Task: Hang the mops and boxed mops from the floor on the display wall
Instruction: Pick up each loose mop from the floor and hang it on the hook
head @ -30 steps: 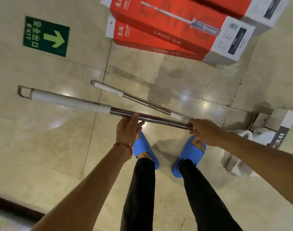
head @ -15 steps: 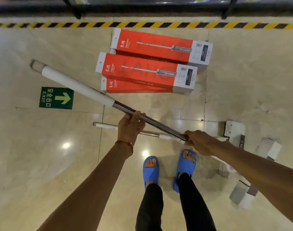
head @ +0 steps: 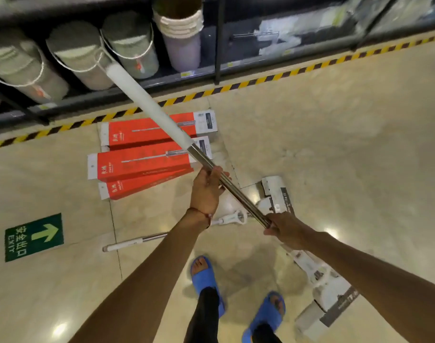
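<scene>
Both our hands hold one mop (head: 147, 100) clear of the floor (head: 335, 144), its white end slanting up towards the shelf (head: 218, 45). Our left hand (head: 205, 194) curls its fingers round the steel shaft (head: 238, 194) midway; our right hand (head: 284, 230) has its fingers wrapped round the lower end. Three red boxes (head: 142, 162) lie side by side on the floor beneath the mop, near the striped tape (head: 261, 79). A second mop (head: 134, 244) lies flat on the tiles, passing under our left arm.

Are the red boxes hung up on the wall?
No, the three red boxes lie flat on the floor.
</scene>
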Demonstrator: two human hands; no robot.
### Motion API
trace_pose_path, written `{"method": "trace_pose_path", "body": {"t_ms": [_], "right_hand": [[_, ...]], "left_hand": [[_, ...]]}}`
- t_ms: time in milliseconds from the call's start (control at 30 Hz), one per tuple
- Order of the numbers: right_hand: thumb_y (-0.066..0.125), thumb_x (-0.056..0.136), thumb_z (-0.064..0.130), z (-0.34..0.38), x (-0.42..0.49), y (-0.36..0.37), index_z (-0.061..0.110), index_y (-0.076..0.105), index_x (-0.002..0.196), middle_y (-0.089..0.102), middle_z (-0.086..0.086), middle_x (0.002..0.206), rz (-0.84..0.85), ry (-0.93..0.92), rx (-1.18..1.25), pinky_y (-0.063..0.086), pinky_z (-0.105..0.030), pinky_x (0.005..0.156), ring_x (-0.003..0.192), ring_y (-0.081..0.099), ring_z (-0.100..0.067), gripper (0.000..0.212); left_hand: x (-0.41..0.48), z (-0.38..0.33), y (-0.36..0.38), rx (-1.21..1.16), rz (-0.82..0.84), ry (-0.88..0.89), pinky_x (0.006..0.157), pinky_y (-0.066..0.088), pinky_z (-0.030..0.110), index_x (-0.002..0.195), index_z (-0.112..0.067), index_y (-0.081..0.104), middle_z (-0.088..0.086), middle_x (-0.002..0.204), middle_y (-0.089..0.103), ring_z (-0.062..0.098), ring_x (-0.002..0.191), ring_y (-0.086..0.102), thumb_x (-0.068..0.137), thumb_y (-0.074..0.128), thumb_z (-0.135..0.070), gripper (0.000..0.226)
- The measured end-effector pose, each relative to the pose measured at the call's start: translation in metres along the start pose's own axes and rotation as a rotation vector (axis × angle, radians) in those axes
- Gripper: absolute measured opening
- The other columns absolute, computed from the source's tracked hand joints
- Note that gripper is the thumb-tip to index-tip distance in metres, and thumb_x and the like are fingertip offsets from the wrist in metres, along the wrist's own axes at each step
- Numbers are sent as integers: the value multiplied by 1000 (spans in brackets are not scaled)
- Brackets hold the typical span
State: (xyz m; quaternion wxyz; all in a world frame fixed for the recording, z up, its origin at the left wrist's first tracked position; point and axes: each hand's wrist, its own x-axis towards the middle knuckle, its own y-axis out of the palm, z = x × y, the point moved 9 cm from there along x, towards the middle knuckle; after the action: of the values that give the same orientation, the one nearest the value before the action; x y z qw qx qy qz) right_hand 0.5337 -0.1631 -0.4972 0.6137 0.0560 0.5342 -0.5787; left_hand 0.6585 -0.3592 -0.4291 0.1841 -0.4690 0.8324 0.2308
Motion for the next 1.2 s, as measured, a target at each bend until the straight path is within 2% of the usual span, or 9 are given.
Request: {"method": "trace_pose_path", "body": {"t_ms": [133, 300, 400, 467, 600, 767, 933, 1100, 1200], "right_hand": [[64, 99, 21, -50, -57, 4, 17, 61, 117, 67, 0, 101, -37, 14, 159, 61, -58, 83, 89, 69, -36, 18], [59, 103, 14, -81, -161, -20, 10, 55, 97, 53, -2, 89, -238, 26, 381, 51, -28, 70, 72, 53, -11, 8], [64, 95, 23, -98, -215, -28, 14, 61, 94, 59, -4, 86, -309, -50, 441, 49, -51, 78, 78, 53, -20, 10], [61, 94, 24, -117, -243, -30, 18, 65, 97, 65, -7, 91, -334, -91, 465, 53, -55, 80, 81, 59, -25, 8], [63, 98, 9, -142, -318, -60, 17, 69, 113, 71, -7, 109, -429, -147, 530, 55, -34, 84, 90, 68, -17, 18], [56, 107, 27, -163, -405, -142, 26, 70, 113, 71, 13, 114, -692, -194, 598, 49, -20, 89, 97, 65, 8, 15], [48, 108, 40, -137, -480, -257, 33, 60, 128, 67, 4, 131, -968, -355, 661, 50, -34, 104, 119, 64, -16, 25], [43, 108, 41, -96, -514, -367, 21, 55, 132, 63, 7, 121, -1035, -588, 692, 50, -14, 91, 110, 59, 1, 33], [42, 110, 37, -92, -506, -426, 7, 55, 129, 61, -17, 123, -1052, -607, 662, 54, -35, 96, 113, 59, -29, 37]], "left_hand": [[-60, -16, 74, -35, 104, 33, 85, 47, 38, 88, -15, 52, 7, 87, 61, 21, 86, 62, 108, 48, -10, 21], [-153, -45, 182, 268, 203, 333, 89, 57, 46, 89, -23, 62, -10, 79, 73, 24, 87, 70, 98, 52, -38, 20], [-215, -62, 250, 295, 261, 457, 86, 58, 45, 92, -25, 64, -10, 76, 71, 19, 81, 70, 96, 54, -38, 18], [-249, -64, 287, 287, 296, 485, 82, 58, 39, 93, -23, 66, -10, 77, 71, 16, 77, 68, 97, 57, -35, 16], [-294, -63, 340, 326, 329, 524, 79, 53, 29, 107, -15, 68, -11, 81, 66, 6, 76, 62, 107, 53, -23, 17], [-320, -82, 383, 504, 387, 647, 71, 46, 12, 108, -17, 63, -6, 85, 61, -2, 72, 57, 109, 45, -17, 18], [-320, -100, 421, 674, 483, 721, 78, 51, 23, 102, -15, 61, -7, 92, 66, 2, 80, 62, 109, 48, -17, 15], [-287, -118, 467, 784, 551, 753, 78, 51, 34, 97, -13, 63, 8, 87, 69, 20, 84, 64, 105, 55, -16, 12], [-257, -132, 501, 781, 558, 750, 81, 51, 35, 97, -13, 65, 9, 89, 71, 21, 85, 65, 104, 55, -26, 17]]}}
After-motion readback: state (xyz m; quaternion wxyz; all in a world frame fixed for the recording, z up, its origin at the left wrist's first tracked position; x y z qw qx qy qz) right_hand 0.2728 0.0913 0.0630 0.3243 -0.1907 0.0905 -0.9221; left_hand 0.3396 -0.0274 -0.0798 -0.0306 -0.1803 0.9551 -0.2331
